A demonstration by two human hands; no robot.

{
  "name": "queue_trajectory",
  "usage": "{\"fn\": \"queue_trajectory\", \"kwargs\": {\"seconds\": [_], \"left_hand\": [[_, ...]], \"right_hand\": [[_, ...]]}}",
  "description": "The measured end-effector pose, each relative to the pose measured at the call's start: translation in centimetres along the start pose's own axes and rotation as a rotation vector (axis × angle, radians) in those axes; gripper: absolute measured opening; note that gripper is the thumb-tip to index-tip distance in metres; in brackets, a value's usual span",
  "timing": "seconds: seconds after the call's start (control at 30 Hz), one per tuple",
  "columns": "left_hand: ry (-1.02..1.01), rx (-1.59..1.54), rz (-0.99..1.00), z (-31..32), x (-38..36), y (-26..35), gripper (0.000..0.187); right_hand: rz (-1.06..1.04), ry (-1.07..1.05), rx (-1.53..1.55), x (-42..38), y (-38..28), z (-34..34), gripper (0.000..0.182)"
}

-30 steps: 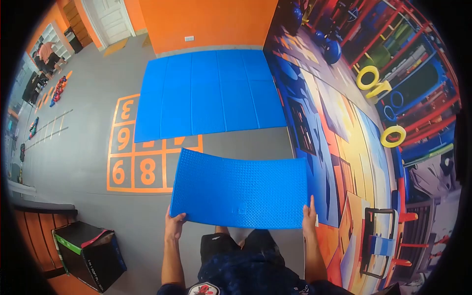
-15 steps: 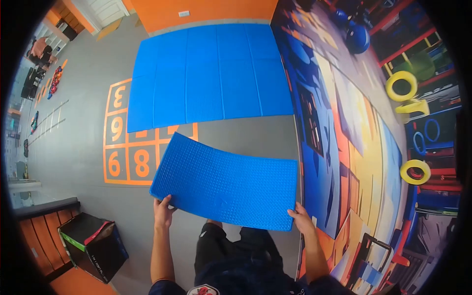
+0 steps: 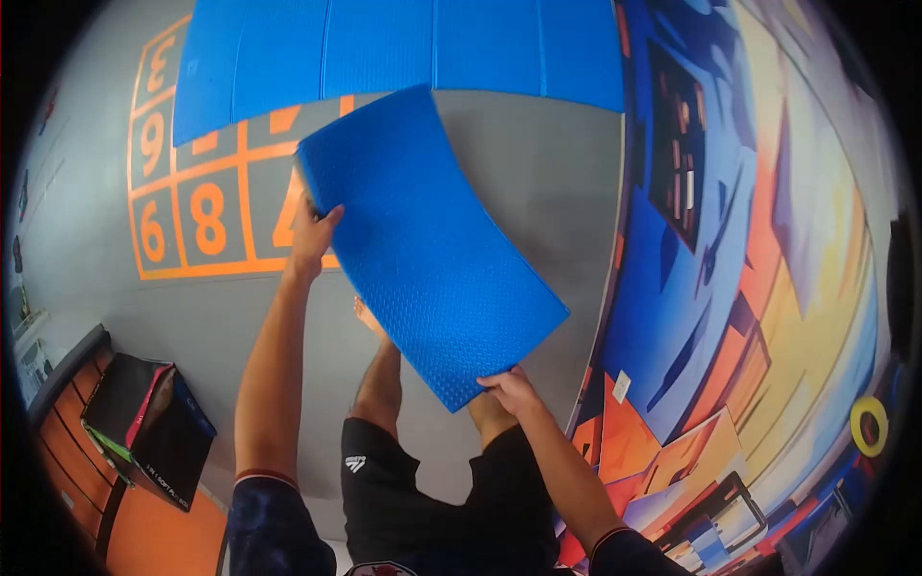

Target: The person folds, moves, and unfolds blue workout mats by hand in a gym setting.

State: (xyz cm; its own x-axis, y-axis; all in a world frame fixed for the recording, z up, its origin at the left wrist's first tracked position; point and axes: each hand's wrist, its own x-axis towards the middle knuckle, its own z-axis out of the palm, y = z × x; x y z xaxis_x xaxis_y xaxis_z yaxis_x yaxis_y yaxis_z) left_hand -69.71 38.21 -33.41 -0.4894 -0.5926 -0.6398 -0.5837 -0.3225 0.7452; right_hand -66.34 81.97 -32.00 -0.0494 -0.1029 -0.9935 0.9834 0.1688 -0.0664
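Observation:
A blue textured foam mat (image 3: 423, 230) hangs in front of me above the grey floor, tilted and slightly bowed, its far end up and to the left. My left hand (image 3: 315, 235) grips its left edge near the far corner, thumb on top and fingers beneath. At the near end, my right hand (image 3: 509, 389) pinches the short edge, thumb over the surface. The fingers under the mat are hidden on both hands. Beyond it, several blue mat panels (image 3: 384, 48) lie side by side on the floor.
Orange number squares (image 3: 206, 219) mark the grey floor (image 3: 519, 173) at left, partly covered by the panels. A black box (image 3: 154, 422) stands at lower left beside an orange slatted piece. A painted wall (image 3: 711, 240) runs along the right, with a yellow ring (image 3: 869, 427) beyond.
The held mat has turned clockwise, its left end swinging away from me and its right end coming nearer. Both hands keep their hold. My view has tilted down toward my legs.

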Motion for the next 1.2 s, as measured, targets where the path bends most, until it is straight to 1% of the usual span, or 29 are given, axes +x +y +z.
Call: {"fn": "queue_trajectory", "kwargs": {"seconds": [0.03,0.1,0.17,0.2,0.27,0.3,0.37,0.4,0.47,0.5,0.57,0.67,0.73,0.8,0.87,0.93,1.0,1.03,1.07,1.13,1.17,1.2], "left_hand": [[-0.001,0.107,0.028,0.4,2.2,-2.5,0.044],[-0.010,0.316,0.103,1.7,6.6,-7.0,0.044],[-0.110,0.171,0.113,3.0,9.8,-8.4,0.044],[-0.157,0.092,0.106,3.7,10.7,-9.3,0.044],[-0.144,0.116,0.119,4.9,12.8,-11.1,0.044],[-0.141,0.137,0.124,5.3,13.7,-12.1,0.044],[-0.064,0.292,0.199,6.3,15.5,-13.6,0.044],[-0.032,0.369,0.235,6.8,16.5,-14.8,0.044],[-0.059,0.283,0.331,6.8,19.0,-16.4,0.043],[-0.073,0.235,0.379,6.9,20.3,-17.2,0.043],[-0.035,0.320,0.345,7.4,22.1,-17.8,0.042],[0.031,0.393,0.339,8.3,23.7,-18.9,0.043],[0.048,0.456,0.366,8.7,25.3,-19.5,0.045],[0.054,0.501,0.443,9.1,27.1,-20.9,0.046],[0.072,0.588,0.512,9.2,28.9,-22.7,0.048],[0.100,0.721,0.586,9.0,30.5,-24.5,0.049],[0.046,0.773,0.730,8.4,31.0,-26.4,0.055],[0.011,0.859,0.662,8.2,30.3,-26.6,0.059],[-0.029,0.888,0.652,7.7,29.5,-27.1,0.067],[0.003,1.014,0.796,6.6,27.9,-29.8,0.074],[-0.108,1.003,0.648,5.8,27.0,-30.7,0.079],[-0.214,0.985,0.500,5.4,26.2,-31.3,0.084]], "right_hand": [[0.052,0.036,0.002,2.0,1.1,0.4,0.068],[0.021,0.034,0.017,5.4,2.7,1.6,0.067],[-0.028,0.050,-0.013,7.1,2.7,3.2,0.066],[-0.032,0.063,-0.078,8.5,3.4,3.3,0.065],[-0.047,0.067,-0.213,12.2,4.1,3.8,0.066],[-0.020,0.027,-0.235,13.5,4.0,4.0,0.065],[0.014,-0.060,-0.269,16.4,2.4,4.6,0.066],[0.121,-0.105,-0.324,18.0,2.2,4.4,0.063],[0.325,-0.193,-0.433,20.7,1.7,3.9,0.061],[0.363,-0.205,-0.552,22.2,2.2,3.4,0.056],[0.426,-0.231,-0.814,26.3,2.5,2.2,0.050],[0.524,-0.551,-1.481,30.7,-0.8,2.2,0.047],[0.021,-0.551,-1.682,30.0,-6.8,3.4,0.036],[-0.504,-0.372,-1.510,31.8,-12.7,2.6,0.029],[-0.849,0.035,-1.373,34.1,-18.2,1.9,0.035],[-1.135,0.283,-1.385,37.1,-21.8,-0.1,0.052],[-0.952,0.233,-1.324,37.9,-23.4,-0.3,0.062],[-0.860,0.208,-1.289,38.2,-23.6,-0.4,0.067],[-0.837,0.165,-1.239,39.2,-23.3,-0.6,0.069],[-0.923,0.150,-1.253,39.0,-21.8,-0.3,0.068],[-0.961,0.143,-1.264,38.9,-21.4,-0.2,0.067],[-0.913,0.129,-1.245,38.9,-21.5,-0.2,0.068]]}}
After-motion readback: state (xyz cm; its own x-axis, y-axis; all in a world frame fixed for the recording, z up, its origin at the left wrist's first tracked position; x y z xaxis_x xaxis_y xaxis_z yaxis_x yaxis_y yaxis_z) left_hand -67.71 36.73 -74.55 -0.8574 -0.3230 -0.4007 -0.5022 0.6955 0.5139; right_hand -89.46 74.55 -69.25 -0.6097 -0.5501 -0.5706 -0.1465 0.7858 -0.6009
